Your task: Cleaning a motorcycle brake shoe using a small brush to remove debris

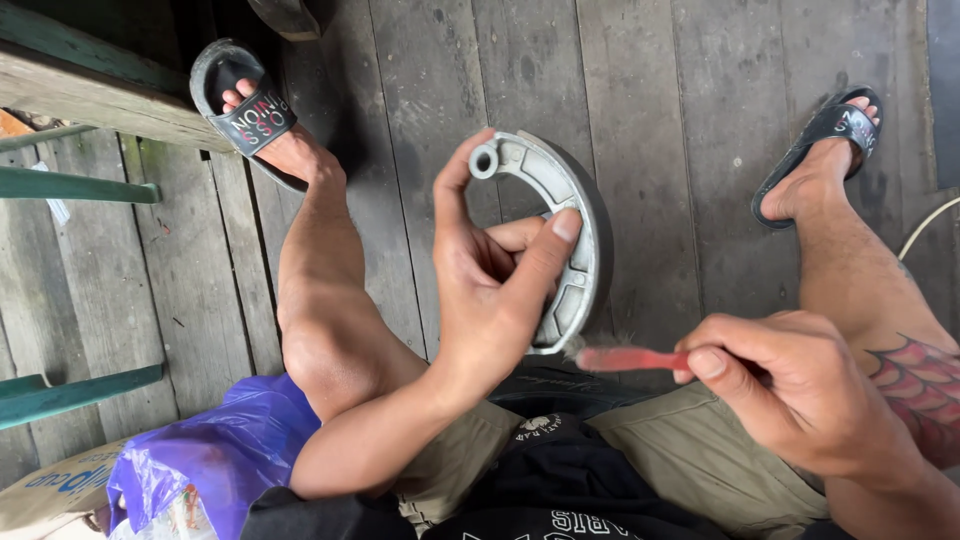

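Note:
My left hand [495, 275] grips a curved grey metal brake shoe [560, 190] in front of me, thumb along its outer edge and fingers hooked behind the web. My right hand [790, 385] is closed on a pink toothbrush [625, 358], held level, with its bristled end touching the lower tip of the brake shoe. Both hands sit between my bare knees, above my lap.
I sit over a grey wooden plank floor [650, 120], feet in black sandals [245, 110] [825, 135]. A purple plastic bag [220, 450] and a cardboard box [50, 485] lie at lower left. Green wooden rails [75, 185] stand at the left edge.

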